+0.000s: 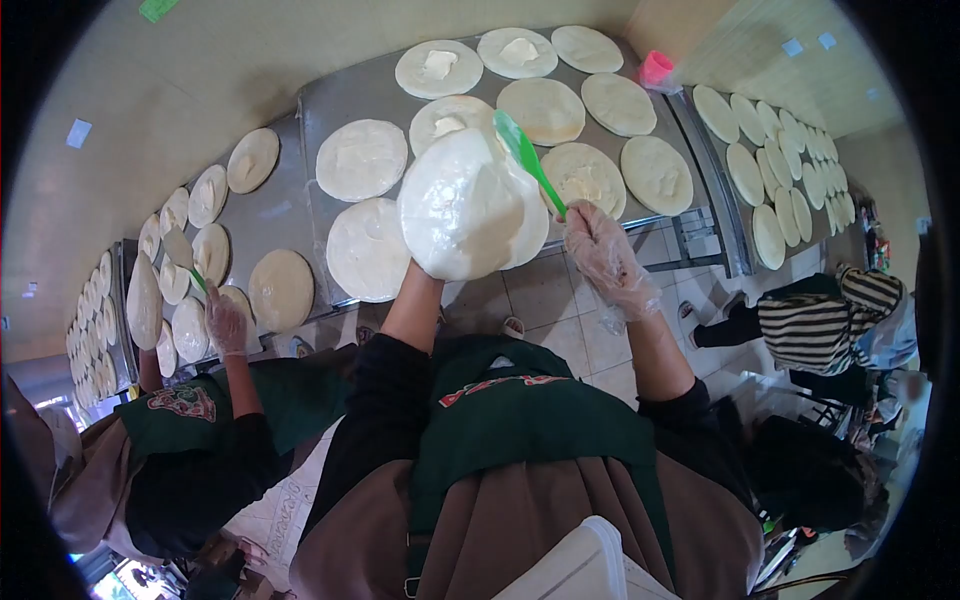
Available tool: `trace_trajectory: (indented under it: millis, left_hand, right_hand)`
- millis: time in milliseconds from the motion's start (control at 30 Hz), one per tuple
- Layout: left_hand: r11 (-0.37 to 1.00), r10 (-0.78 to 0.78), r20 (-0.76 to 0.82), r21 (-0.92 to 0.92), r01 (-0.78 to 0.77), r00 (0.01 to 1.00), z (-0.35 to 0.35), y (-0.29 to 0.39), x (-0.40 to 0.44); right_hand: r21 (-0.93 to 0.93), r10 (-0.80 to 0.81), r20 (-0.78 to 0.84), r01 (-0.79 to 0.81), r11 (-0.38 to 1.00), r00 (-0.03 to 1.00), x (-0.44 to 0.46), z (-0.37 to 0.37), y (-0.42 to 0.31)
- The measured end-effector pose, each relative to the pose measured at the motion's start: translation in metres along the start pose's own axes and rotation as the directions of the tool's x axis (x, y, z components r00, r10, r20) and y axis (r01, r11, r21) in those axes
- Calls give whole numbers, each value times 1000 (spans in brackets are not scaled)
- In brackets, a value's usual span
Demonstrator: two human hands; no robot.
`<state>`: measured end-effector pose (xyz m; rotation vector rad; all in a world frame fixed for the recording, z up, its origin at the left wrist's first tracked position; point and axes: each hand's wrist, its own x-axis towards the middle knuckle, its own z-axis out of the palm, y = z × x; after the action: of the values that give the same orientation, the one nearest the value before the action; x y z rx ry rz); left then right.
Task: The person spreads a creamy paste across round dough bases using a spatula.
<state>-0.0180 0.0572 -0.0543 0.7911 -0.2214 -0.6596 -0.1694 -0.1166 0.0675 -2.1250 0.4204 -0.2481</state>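
My left hand is beneath a cream-covered round flatbread, holding it up above the table's front edge. The bread hides its fingers; only the wrist area shows. White glossy cream covers most of the bread's face. In a clear plastic glove, my right hand is closed on the handle of a green spatula. The spatula's cream-smeared blade is at the upper right edge of the raised bread. Behind and beside it, several pale rounds lie on the metal table, some with a dollop of cream, such as this round.
To the left, a co-worker's gloved hand holds another spatula beside a raised round. More rounds cover a table at right. A pink cup stands at the back. A white container is at the bottom, before my body. Another person in stripes is at right.
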Motion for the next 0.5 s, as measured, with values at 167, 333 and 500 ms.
trace_trajectory:
  millis: [167, 333, 500]
  left_hand:
    - [883, -124, 100, -443, 156, 987, -13, -12, -5]
    - [845, -140, 122, -502, 183, 983, -18, -6, -10]
    - [860, -148, 157, -468, 206, 976, -22, 2, -6]
  right_hand:
    - [3, -102, 64, 102, 995, 993, 3, -8, -26]
    - [163, 17, 35, -23, 986, 999, 1, -17, -23]
    - [87, 262, -5, -261, 961, 965, -2, -20, -11]
